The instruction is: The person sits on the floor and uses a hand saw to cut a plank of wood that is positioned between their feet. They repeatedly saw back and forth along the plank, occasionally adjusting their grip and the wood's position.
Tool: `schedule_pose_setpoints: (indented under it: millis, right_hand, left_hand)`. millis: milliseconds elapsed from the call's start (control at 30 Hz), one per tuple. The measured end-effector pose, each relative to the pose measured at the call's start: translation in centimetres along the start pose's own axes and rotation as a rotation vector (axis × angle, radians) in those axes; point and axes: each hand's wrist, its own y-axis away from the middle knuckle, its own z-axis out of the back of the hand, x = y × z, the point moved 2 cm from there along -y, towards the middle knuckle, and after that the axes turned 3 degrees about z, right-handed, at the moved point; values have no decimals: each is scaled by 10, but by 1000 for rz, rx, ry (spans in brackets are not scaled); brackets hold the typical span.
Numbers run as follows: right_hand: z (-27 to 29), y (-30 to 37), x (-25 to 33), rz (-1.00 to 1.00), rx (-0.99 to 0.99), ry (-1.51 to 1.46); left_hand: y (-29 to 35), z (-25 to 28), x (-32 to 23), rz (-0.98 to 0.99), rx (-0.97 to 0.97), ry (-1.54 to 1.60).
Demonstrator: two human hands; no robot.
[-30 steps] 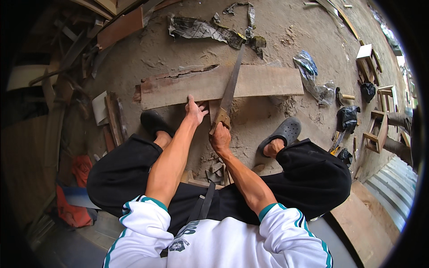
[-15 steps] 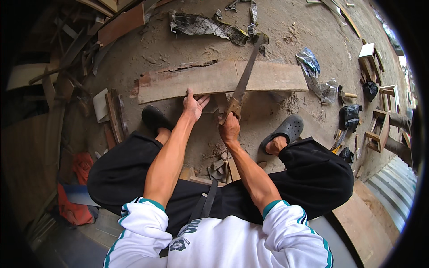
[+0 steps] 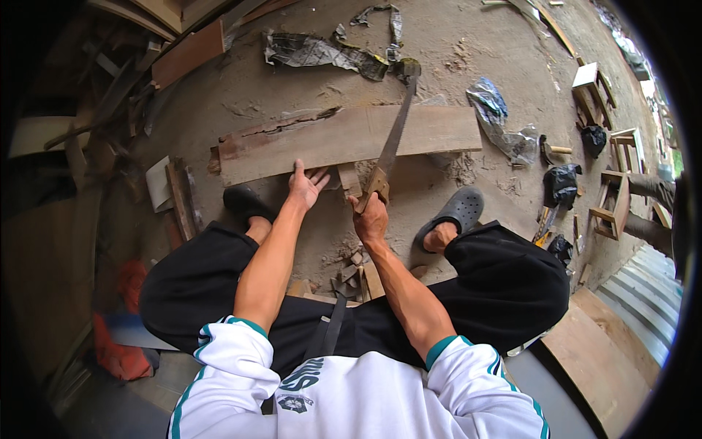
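A long, worn plank (image 3: pixel 292 150) is lying crosswise in front of the person, above the dusty floor (image 3: pixel 219 95), its far edge splintering toward the left end. A short piece of wood (image 3: pixel 349 181) is poking out from under its near edge, around the middle.

The right hand (image 3: pixel 371 217) is staying on the person's side of the plank, its fingers clenching the wooden handle of a saw (image 3: pixel 398 135). The blade is slanting across the plank, right of its middle, and its tip is reaching past the far edge; whether the teeth are biting into the wood, I cannot tell.

The left hand (image 3: pixel 308 189) is keeping to the near edge, left of the plank's middle. Its thumb is overlapping that edge, while the other fingers are spreading, released, just beside it.

Below the plank's left part a dark shoe (image 3: pixel 245 205) is showing, and below its right part a grey clog (image 3: pixel 464 208). Crumpled sheeting (image 3: pixel 314 53) is lying beyond the plank, and blue and clear plastic (image 3: pixel 488 102) is trailing just beside its right end. Farther right of the plank, a black bag (image 3: pixel 561 184) is sitting.
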Motion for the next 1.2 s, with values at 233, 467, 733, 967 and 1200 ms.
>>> schedule_pose_setpoints:
  millis: [233, 467, 733, 967, 1200]
  right_hand:
    - [52, -86, -34, -363, -377, 30]
    - [92, -166, -149, -685, -136, 268]
    - [109, -207, -227, -633, 66, 264]
    - [113, -205, -240, -539, 145, 254]
    - [121, -193, -243, -489, 150, 235]
  left_hand:
    - [-15, -12, 13, -26, -39, 18]
    - [-41, -14, 25, -14, -74, 188]
    - [-28, -14, 16, -18, -4, 111]
    - [-17, -19, 6, 68, 197, 288]
    - [-10, -39, 4, 45, 134, 314]
